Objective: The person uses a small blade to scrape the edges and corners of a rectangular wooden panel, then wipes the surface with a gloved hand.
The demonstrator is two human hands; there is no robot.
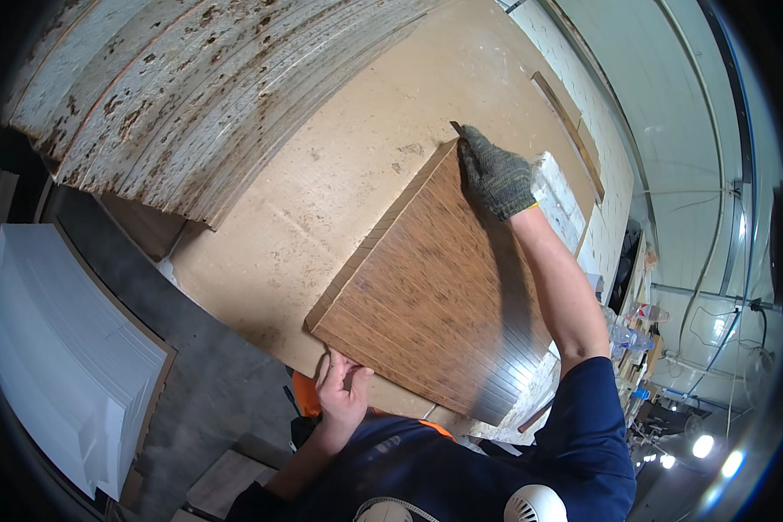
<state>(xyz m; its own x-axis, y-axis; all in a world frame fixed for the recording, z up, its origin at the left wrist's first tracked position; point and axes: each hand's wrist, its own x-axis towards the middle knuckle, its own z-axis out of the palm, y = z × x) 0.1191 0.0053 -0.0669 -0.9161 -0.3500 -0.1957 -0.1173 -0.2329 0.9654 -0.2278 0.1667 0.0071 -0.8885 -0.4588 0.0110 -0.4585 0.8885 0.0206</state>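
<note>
A stack of brown wood-grain panels [435, 296] lies on the cardboard-covered table [261, 226] in front of me. My right hand [496, 172], in a dark grey knit glove, is closed at the far corner of the stack. From its fingertips sticks a small, thin dark piece [455, 128]; its kind is too small to tell. My bare left hand [344, 383] is at the near left corner, its fingers curled against the edge of the panels. Part of the grip there is hidden.
Tall stacked boards with worn, whitish edges [183, 96] stand at the far left. White panels [70, 348] are piled lower left, beside the grey floor [226, 348]. A narrow wooden strip [574, 135] lies along the far right. Plastic bottles [626, 337] and clutter stand to the right.
</note>
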